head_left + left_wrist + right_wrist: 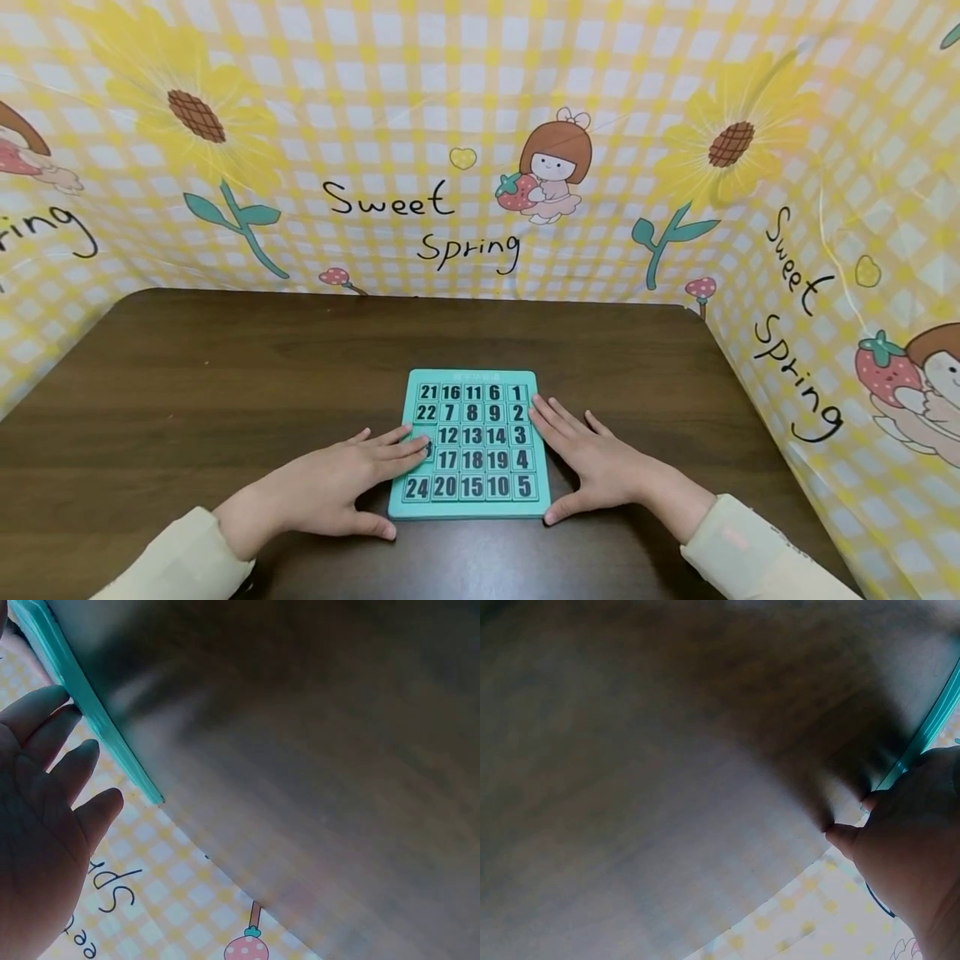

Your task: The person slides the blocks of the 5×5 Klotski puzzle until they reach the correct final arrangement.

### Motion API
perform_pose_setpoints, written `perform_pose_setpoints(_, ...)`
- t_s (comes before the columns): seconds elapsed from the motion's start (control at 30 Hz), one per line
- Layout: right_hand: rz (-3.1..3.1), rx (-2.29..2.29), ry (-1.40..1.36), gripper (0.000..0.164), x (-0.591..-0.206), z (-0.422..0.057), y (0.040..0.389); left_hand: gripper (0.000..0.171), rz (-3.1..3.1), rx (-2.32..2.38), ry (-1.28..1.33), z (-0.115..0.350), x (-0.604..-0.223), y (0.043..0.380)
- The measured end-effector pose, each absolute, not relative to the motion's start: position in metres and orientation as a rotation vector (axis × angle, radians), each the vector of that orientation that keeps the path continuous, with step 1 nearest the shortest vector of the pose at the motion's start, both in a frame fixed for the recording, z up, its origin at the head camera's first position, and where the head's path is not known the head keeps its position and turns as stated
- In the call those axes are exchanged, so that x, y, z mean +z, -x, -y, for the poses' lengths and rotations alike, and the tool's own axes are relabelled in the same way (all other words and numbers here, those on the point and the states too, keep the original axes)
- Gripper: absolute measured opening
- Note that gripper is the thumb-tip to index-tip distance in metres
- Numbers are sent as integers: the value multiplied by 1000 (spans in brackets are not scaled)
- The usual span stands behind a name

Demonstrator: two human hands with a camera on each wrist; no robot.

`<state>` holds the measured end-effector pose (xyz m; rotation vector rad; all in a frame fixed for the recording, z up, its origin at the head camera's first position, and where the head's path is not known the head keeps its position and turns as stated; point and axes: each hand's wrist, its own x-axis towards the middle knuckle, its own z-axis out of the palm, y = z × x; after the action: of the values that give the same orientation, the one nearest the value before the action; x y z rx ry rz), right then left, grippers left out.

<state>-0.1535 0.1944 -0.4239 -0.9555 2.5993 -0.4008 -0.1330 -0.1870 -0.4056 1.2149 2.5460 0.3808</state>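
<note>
A turquoise sliding number puzzle (pixel 471 510) lies flat on the table, its square tiles printed with black numbers. My left hand (pixel 337 479) reaches in from the left, with straight fingertips on a partly covered tile (pixel 429 451) in the left column; only a 3 shows on it. The left thumb stretches out by the board's lower left corner. Along the right edge rests my right hand (pixel 592 458), fingers extended and spread, thumb at the lower right corner. In the left wrist view the fingers lie over the board's edge (pixel 112 739). The right wrist view shows the same board's rim (pixel 930 724) beyond the hand.
The dark wooden table (pixel 247 375) surrounds the puzzle. A yellow checked cloth (pixel 390 83) with flowers, cartoon figures and lettering stands as a wall along the table's back and sides. Pale sleeves (pixel 187 554) cover both forearms.
</note>
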Motion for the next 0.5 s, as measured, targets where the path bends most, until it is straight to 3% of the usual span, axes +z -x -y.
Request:
perform_pose_setpoints(0.27, -2606, -405, 958, 127, -424, -195, 153, 79, -2578, 360, -1276, 186, -402, 123)
perform_pose_setpoints(0.5, -2598, -411, 961, 127, -424, -194, 153, 76, -2598, 382, -1254, 184, -398, 134)
